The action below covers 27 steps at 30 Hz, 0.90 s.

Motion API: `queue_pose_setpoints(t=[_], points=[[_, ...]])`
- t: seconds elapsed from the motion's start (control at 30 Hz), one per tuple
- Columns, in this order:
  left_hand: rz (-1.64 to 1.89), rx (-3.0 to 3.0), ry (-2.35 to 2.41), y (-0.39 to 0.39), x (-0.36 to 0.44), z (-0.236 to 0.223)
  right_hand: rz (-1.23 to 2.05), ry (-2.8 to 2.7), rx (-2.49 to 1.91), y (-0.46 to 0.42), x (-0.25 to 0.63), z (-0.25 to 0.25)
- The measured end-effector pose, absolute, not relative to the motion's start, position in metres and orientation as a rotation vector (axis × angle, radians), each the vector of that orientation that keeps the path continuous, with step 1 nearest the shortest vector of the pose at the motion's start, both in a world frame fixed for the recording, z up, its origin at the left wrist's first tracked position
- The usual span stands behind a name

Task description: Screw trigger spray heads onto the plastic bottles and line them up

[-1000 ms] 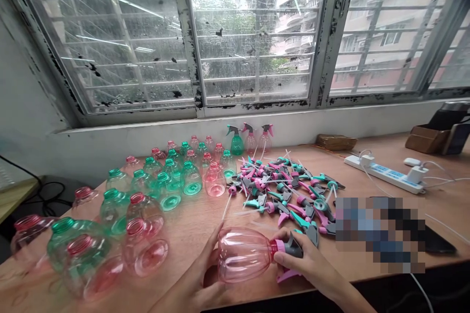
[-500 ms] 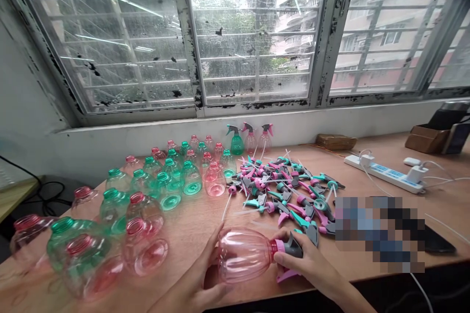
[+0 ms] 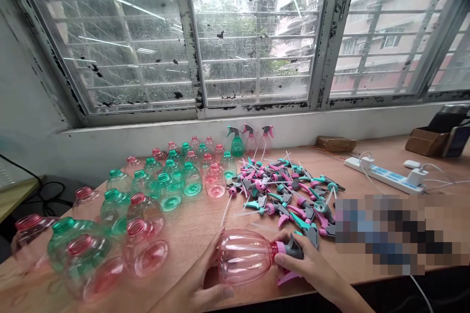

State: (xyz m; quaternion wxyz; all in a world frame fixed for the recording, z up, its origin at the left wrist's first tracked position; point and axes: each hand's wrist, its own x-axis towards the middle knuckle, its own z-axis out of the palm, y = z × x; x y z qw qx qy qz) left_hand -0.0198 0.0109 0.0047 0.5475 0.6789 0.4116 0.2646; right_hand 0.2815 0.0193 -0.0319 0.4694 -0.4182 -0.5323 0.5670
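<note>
A clear pink spray bottle [image 3: 244,257] lies on its side in the air near the table's front edge, its neck pointing right. My left hand [image 3: 205,274] is wrapped round the bottle's base end, thumb below and fingers behind. With my right hand [image 3: 306,257] I grip the pink-and-grey spray head [image 3: 290,248] at the bottle's neck; its pink trigger hangs downward. The pink collar sits against the bottle's red neck. Just beyond my hands lies a heap of pink, teal and grey spray heads [image 3: 282,181] with thin white tubes.
Several open pink and green bottles [image 3: 171,186] stand on the left of the wooden table [image 3: 194,234]. Three bottles with spray heads [image 3: 237,144] stand by the wall. A white power strip [image 3: 385,175], a brown package [image 3: 336,144] and a cardboard box [image 3: 424,141] are at right, near a blurred patch.
Both hands keep the same hold on the bottle and spray head. The view has shifted very slightly; nothing else has visibly moved.
</note>
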Motion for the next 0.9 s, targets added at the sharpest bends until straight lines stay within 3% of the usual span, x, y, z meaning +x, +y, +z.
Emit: queue_pose_setpoints(t=[0.9], points=[[0.601,1.662,1.019,0.013,-0.030,-0.006,1.449,-1.272,-0.973,0.015,0.279,-0.022]])
